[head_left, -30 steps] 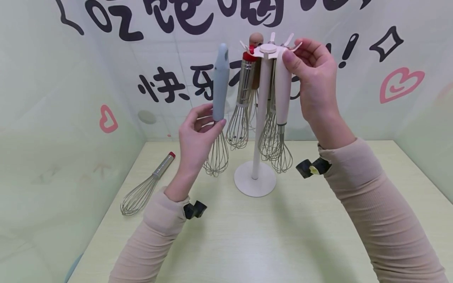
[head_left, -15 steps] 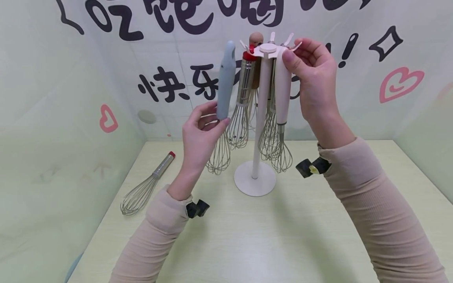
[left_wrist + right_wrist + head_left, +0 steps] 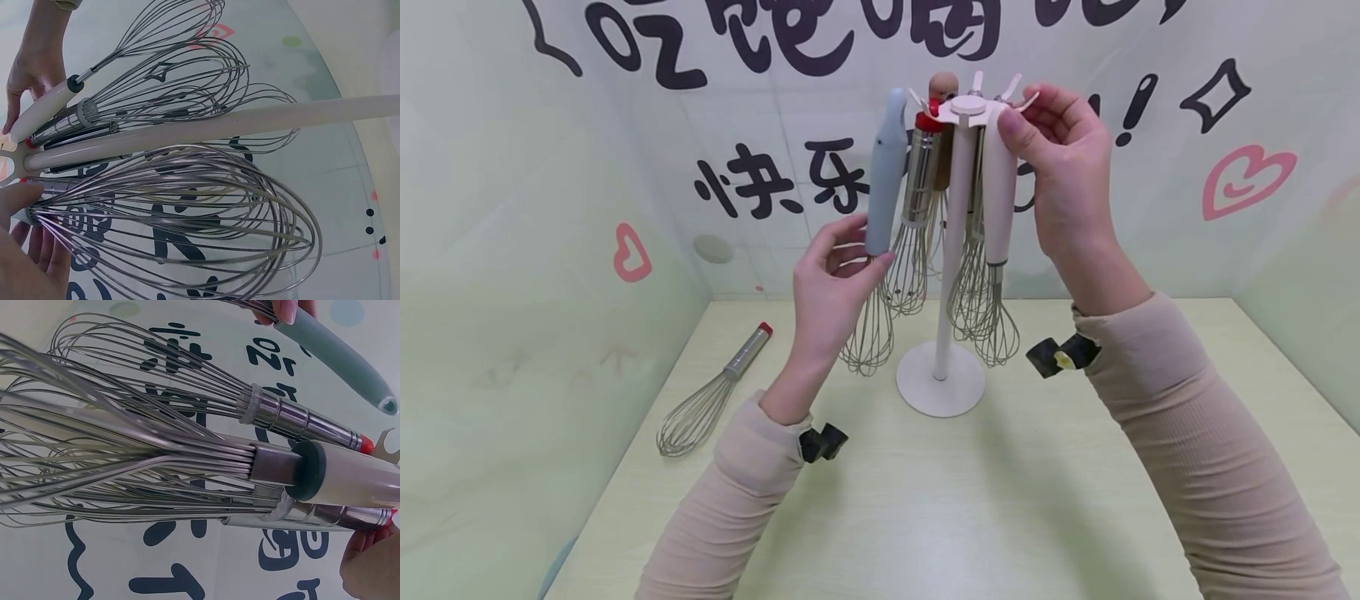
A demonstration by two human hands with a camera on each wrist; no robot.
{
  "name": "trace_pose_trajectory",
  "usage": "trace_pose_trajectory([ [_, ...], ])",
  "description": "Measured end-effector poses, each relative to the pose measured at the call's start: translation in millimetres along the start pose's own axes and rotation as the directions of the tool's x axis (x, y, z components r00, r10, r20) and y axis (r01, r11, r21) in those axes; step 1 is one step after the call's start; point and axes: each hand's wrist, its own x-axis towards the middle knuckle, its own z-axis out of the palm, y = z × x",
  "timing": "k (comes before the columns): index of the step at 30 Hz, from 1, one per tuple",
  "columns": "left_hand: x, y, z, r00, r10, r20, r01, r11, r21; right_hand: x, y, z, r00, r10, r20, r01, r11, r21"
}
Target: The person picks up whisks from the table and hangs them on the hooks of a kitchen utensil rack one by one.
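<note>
My left hand [image 3: 859, 252] grips the lower end of a grey-blue whisk handle [image 3: 885, 171], holding that whisk upright with its wires [image 3: 868, 333] hanging down. The handle's top is close beside the rack's left hooks. My right hand [image 3: 1022, 108] pinches the rim of the white rack's top disc [image 3: 967, 106]. From the rack hang a steel whisk with a red cap [image 3: 921, 175], a white-handled whisk [image 3: 1000, 200] and a wooden-knobbed one [image 3: 942, 83]. The right wrist view shows the grey handle [image 3: 337, 356] above the red-capped whisk [image 3: 300, 419] and the white handle [image 3: 365, 480].
The rack's pole [image 3: 953, 242] rises from a round base [image 3: 940, 390] on the pale wooden table [image 3: 970, 517]. Another red-capped steel whisk [image 3: 711, 400] lies on the table at the left. Walls with painted lettering and hearts close in on three sides.
My left hand has carried the grey-blue whisk to the right and slightly up, from clear of the rack to right beside the red-capped hanging whisk. The right hand has stayed on the rack's top.
</note>
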Motion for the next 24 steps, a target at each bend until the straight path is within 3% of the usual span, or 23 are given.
trace_pose_trajectory([
  [24,-0.3,0.5,4.5,1.0,0.006,0.003,-0.006,1.0,0.023,0.2,1.5,-2.4,0.999,-0.011,0.032,0.011,1.0,-0.004],
])
